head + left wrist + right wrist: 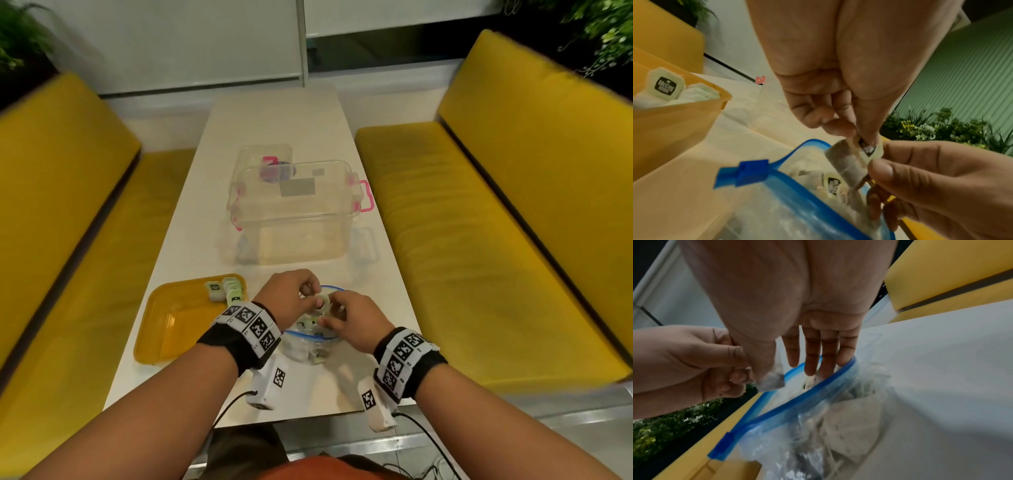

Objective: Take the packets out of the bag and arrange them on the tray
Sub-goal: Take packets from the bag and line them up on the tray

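A clear zip bag (310, 346) with a blue rim lies on the table's near end and holds several tea packets (833, 183). Just above its mouth, both hands meet on one tea packet (323, 303). My left hand (313, 298) pinches the packet's label end (869, 148) between thumb and fingers. My right hand (330, 317) pinches the lower end with its thumb, and its other fingers (812, 356) reach straight into the bag's mouth (809, 386). The yellow tray (161, 339) lies left of the bag, with several packets (226, 291) in its far right corner.
A clear plastic box (294, 219) with pink latches stands mid-table behind the bag, and a smaller clear box (263, 161) stands behind that. Yellow benches (479, 240) flank the white table (274, 120). The table's front edge lies just below my wrists.
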Available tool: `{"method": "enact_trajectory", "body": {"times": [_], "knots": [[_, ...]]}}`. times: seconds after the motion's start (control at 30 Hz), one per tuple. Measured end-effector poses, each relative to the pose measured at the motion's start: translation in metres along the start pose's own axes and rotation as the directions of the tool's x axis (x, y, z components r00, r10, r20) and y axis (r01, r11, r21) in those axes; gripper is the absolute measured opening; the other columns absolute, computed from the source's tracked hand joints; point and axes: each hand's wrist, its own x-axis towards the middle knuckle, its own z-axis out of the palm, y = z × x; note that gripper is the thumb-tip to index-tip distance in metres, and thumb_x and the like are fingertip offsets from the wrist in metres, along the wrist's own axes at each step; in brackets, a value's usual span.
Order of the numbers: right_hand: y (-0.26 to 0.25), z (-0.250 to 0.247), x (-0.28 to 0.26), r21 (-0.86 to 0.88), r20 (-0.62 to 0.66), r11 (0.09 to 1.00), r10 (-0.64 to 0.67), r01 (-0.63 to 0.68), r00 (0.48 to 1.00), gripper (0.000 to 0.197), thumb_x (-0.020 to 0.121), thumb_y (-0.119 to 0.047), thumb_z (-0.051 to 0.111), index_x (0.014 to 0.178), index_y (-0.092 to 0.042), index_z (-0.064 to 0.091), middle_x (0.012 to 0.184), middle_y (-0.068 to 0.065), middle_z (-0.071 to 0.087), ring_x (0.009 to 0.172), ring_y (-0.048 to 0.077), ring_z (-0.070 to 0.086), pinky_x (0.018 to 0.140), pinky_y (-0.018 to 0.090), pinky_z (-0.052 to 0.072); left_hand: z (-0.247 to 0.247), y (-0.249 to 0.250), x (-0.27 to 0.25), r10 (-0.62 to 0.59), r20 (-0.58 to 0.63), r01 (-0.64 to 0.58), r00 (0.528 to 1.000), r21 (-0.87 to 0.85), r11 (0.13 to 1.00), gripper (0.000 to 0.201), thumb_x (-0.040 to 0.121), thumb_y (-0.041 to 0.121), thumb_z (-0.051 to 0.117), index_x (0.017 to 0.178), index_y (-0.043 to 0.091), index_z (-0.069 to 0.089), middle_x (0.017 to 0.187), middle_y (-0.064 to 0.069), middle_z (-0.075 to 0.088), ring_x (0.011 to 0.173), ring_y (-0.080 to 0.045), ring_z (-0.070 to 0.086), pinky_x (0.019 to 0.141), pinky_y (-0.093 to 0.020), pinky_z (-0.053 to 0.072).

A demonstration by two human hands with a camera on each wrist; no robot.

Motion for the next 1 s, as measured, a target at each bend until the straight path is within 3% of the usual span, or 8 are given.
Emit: {"method": "enact_trajectory", "body": {"times": [0.1,0.23,0.37,0.5,0.7,0.8,0.9,1.0], "knots": [[-0.008,-0.005,0.001,0.124,-0.037,0.992,-0.036,0.04,0.999,0.022,0.084,-0.032,0.073,0.102,-0.021,0.067,0.079,-0.014,0.059,0.068,0.0,0.054,0.062,0.01,0.039,0.0,0.007,-0.002,0.01,0.036,-0.002,0.999,-0.204,0.979,0.02,0.084,0.013,0.07,0.098,0.027,0.067,0.085,0.001,0.067,0.066,-0.013,0.068,0.071,-0.029,0.057],[-0.008,-0.01,0.004,0.179,-0.068,0.983,-0.019,0.031,0.998,0.02,0.091,-0.033,0.064,0.076,-0.019,0.063,0.068,-0.003,0.064,0.063,0.012,0.057,0.061,0.028,0.049,0.001,0.01,-0.002,0.042,0.025,-0.036,0.999,-0.205,0.978,0.009,0.087,0.017,0.068,0.093,0.022,0.068,0.084,-0.003,0.07,0.066,-0.016,0.067,0.066,-0.025,0.055],[-0.002,-0.012,0.006,0.091,-0.052,0.996,0.029,-0.024,0.998,0.027,0.089,-0.025,0.065,0.068,-0.025,0.048,0.065,-0.005,0.054,0.061,0.013,0.049,0.057,0.027,0.037,0.003,-0.005,0.001,-0.006,0.021,0.004,1.0,0.086,0.996,0.009,0.085,0.019,0.067,0.089,0.027,0.068,0.082,0.008,0.071,0.077,-0.008,0.066,0.079,-0.026,0.051],[0.003,-0.013,0.007,0.065,-0.001,0.993,0.098,-0.098,0.995,0.027,0.088,-0.01,0.057,0.073,-0.023,0.039,0.071,-0.001,0.052,0.066,0.019,0.047,0.055,0.025,0.035,0.002,-0.011,0.003,-0.065,0.206,-0.039,0.976,0.467,0.883,0.026,0.087,0.011,0.06,0.103,0.028,0.071,0.105,0.007,0.07,0.1,-0.015,0.063,0.092,-0.029,0.048],[0.004,-0.008,0.008,0.077,0.085,0.989,0.12,-0.126,0.989,0.016,0.09,0.0,0.039,0.087,-0.015,0.034,0.075,0.002,0.047,0.066,0.019,0.04,0.058,0.03,0.035,0.006,-0.01,0.006,-0.092,0.291,-0.112,0.952,0.614,0.781,0.02,0.085,0.021,0.06,0.098,0.031,0.072,0.101,0.003,0.07,0.094,-0.022,0.064,0.08,-0.03,0.051],[0.002,-0.007,0.011,0.14,0.061,0.98,0.137,-0.145,0.989,0.014,0.091,-0.002,0.037,0.098,-0.013,0.042,0.082,0.007,0.054,0.072,0.024,0.048,0.065,0.034,0.04,0.002,-0.008,0.007,-0.067,0.284,-0.122,0.957,0.596,0.794,0.012,0.085,0.023,0.061,0.09,0.027,0.072,0.095,0.003,0.068,0.089,-0.022,0.063,0.072,-0.028,0.046],[-0.003,-0.011,0.013,0.216,0.043,0.965,0.143,-0.149,0.989,0.024,0.089,-0.006,0.04,0.103,-0.017,0.056,0.092,0.009,0.063,0.083,0.028,0.06,0.071,0.035,0.047,-0.007,-0.01,0.006,0.009,0.184,-0.091,0.983,0.441,0.893,0.007,0.085,0.031,0.067,0.082,0.027,0.071,0.086,0.009,0.064,0.079,-0.01,0.057,0.071,-0.025,0.04],[-0.01,-0.015,0.015,0.268,0.038,0.961,0.054,-0.062,0.998,0.022,0.085,-0.009,0.051,0.101,-0.018,0.063,0.072,0.002,0.059,0.064,0.018,0.055,0.065,0.032,0.047,-0.021,-0.009,0.005,0.055,0.042,-0.063,0.998,0.215,0.975,0.007,0.084,0.033,0.071,0.079,0.027,0.07,0.076,0.014,0.063,0.068,0.002,0.052,0.068,-0.019,0.037]]}}
